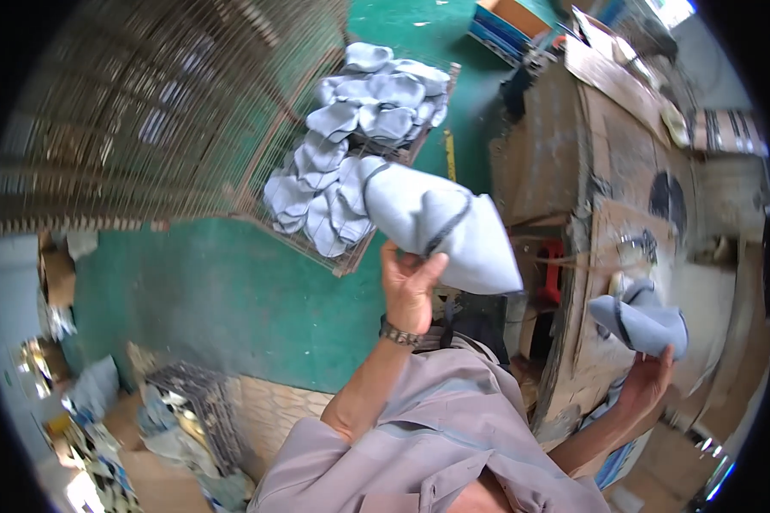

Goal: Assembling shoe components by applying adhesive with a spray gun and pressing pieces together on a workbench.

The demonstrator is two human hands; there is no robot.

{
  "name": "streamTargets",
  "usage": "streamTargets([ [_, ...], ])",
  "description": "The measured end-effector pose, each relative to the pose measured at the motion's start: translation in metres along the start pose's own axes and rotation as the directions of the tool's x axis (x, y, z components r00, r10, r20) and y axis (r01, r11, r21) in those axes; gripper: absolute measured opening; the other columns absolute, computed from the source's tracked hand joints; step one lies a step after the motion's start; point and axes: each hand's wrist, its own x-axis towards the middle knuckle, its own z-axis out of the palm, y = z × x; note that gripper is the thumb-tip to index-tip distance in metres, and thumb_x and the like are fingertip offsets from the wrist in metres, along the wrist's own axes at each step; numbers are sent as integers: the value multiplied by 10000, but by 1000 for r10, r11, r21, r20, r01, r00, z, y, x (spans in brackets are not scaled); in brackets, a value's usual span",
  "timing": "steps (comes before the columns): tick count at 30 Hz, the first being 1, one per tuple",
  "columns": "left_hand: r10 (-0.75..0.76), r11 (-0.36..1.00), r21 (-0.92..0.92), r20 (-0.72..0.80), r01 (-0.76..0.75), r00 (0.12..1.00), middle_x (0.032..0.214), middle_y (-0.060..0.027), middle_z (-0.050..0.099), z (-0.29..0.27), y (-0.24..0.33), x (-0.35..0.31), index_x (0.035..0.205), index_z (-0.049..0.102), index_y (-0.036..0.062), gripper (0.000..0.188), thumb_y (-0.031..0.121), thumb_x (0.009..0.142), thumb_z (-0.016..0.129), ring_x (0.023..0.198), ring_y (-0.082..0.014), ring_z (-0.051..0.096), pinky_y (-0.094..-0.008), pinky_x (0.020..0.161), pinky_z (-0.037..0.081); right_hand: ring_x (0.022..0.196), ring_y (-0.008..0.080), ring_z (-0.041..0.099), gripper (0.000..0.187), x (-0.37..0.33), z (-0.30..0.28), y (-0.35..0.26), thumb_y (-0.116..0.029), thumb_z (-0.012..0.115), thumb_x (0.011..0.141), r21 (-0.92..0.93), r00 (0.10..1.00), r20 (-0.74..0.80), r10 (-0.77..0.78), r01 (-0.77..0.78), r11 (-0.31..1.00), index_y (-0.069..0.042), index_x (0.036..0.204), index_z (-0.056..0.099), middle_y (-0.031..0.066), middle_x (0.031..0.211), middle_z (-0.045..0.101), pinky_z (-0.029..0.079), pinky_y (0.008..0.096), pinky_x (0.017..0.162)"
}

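Observation:
My left hand [411, 291], with a dark band on its wrist, pinches the lower edge of a pale grey-blue fabric piece [484, 242]. This piece has a dark curved seam and a pointed end, and hangs over the near side of a pile of similar grey-blue pieces [329, 158]. To the right, my right hand [647, 385] grips the underside of another grey-blue fabric piece [656, 327] with dark trim, beside the cardboard-covered bench [565, 376]. Part of each hand's fingers is hidden behind the cloth. What exact article the pieces are, I cannot tell.
The pile lies in a low wire basket [351, 261] on the green floor [205, 282]. A tall wire cage [120, 128] stands at the left. At the back is an open blue box [505, 30]. A dark crate [198, 402] and scraps sit at the lower left.

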Motion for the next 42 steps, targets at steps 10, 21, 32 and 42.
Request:
streamTargets([
  [10, 231, 945, -47, -602, -323, 764, 1258, -109, 599, -201, 97, 78, 1427, 385, 136, 726, -73, 849, 771, 1117, -247, 616, -448, 859, 569, 1072, 170, 689, 284, 24, 314, 182, -158, 674, 996, -436, 775, 404, 485, -304, 847, -61, 1257, 617, 43, 1191, 708, 542, 374, 930],
  [21, 323, 822, -28, -800, -568, 506, 1342, -181, 599, -340, 144, 204, 1527, 269, 104, 819, -54, 886, 753, 1181, -323, 630, -570, 996, 538, 932, 173, 672, 279, -14, 633, 463, -230, 790, 908, -736, 185, 570, 800, -318, 598, -96, 1048, 590, 48, 1027, 677, 522, 351, 846],
  [32, 452, 733, -17, -735, -680, 505, 1278, -166, 624, -571, 54, 487, 1333, 473, 77, 478, -19, 932, 713, 1158, -322, 622, -567, 1016, 530, 819, 177, 626, 312, -29, 686, 889, -194, 823, 873, -717, 144, 599, 788, -342, 607, -82, 938, 540, 52, 910, 594, 578, 392, 778],
  [42, 56, 944, -126, -850, -304, 524, 1427, -288, 470, -768, -69, 577, 1406, 267, 12, 758, 22, 871, 804, 1321, -514, 502, -702, 1041, 488, 906, 237, 701, 911, -24, 609, 1119, -841, 661, 761, -834, 356, 296, 887, 548, 59, 13, 1072, 730, 133, 1015, 696, 604, 422, 753],
])
